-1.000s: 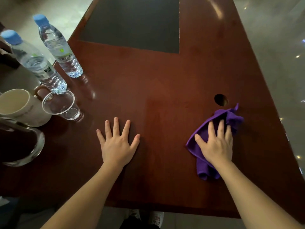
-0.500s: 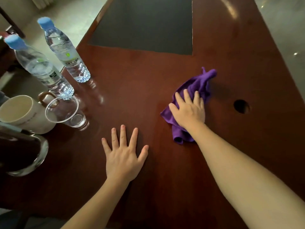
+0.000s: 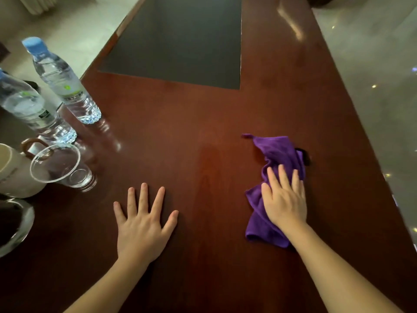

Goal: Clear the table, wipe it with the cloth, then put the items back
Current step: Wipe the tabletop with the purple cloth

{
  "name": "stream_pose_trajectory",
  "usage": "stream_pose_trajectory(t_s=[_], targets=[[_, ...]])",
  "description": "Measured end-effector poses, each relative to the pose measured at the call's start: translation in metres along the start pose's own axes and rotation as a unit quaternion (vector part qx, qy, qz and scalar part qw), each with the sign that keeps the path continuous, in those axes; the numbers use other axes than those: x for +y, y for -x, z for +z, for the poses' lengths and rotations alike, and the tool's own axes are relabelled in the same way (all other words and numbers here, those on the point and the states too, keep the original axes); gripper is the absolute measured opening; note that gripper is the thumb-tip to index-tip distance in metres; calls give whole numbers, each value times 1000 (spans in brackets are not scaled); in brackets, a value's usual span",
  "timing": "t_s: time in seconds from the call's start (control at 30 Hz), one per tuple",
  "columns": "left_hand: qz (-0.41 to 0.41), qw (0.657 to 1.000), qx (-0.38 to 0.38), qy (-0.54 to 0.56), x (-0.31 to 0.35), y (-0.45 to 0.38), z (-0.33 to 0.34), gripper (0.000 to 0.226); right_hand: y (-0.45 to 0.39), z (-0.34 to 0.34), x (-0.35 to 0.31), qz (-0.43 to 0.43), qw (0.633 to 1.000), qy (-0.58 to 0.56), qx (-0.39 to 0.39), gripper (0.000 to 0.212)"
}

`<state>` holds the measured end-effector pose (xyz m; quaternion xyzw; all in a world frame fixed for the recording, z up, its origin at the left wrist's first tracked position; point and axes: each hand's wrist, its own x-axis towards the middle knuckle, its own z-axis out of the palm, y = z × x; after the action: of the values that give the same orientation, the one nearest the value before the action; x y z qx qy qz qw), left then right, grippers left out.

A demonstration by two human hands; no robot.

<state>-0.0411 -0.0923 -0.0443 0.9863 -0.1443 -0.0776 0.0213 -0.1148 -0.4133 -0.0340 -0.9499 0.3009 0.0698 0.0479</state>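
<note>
A purple cloth (image 3: 277, 154) lies bunched on the dark red wooden table (image 3: 203, 132), right of centre. My right hand (image 3: 284, 197) presses flat on its near half, fingers together. My left hand (image 3: 142, 220) rests flat on the bare wood with its fingers spread and holds nothing. At the table's left edge stand two water bottles with blue caps (image 3: 61, 82) (image 3: 29, 109), a clear plastic cup (image 3: 61, 166), a cream mug (image 3: 13, 172) and a glass vessel (image 3: 15, 224) cut off by the frame.
A black rectangular inset (image 3: 180, 41) fills the far middle of the table. A round cable hole (image 3: 303, 154) is mostly covered by the cloth. Pale floor shows beyond the left and right table edges.
My right hand has swept the cloth from the middle of the table back to the right, over the cable hole. My left hand has stayed flat in place.
</note>
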Motion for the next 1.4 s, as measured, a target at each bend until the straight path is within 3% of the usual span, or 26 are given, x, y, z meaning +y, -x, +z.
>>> stream_pose_trajectory(t_s=[0.2,0.37,0.57,0.7,0.87,1.1,1.17,1.3,1.4], targets=[[-1,1000,-2,-7,0,-1,0,77,-35,-3,-7,103,994,-18,14,60],[3,1000,0,-11,1,0,2,76,-58,-8,-53,136,990,-41,25,59],[4,1000,-3,-12,1,-1,0,76,-48,-2,-156,-11,998,-57,32,55],[1,1000,-1,-8,2,0,-1,77,-22,7,-187,-140,989,-45,5,58],[0,1000,7,-5,2,0,-2,79,1,9,-168,-236,972,-8,-4,59],[-1,1000,10,-5,1,0,0,78,21,8,-115,-257,966,-5,-9,60],[-1,1000,13,-5,1,1,1,79,22,8,-96,-226,974,-12,-8,59],[-5,1000,17,3,1,0,1,78,24,4,-53,-77,996,-41,32,54],[-4,1000,17,4,1,-1,1,79,27,-1,-36,-56,995,-60,48,59]])
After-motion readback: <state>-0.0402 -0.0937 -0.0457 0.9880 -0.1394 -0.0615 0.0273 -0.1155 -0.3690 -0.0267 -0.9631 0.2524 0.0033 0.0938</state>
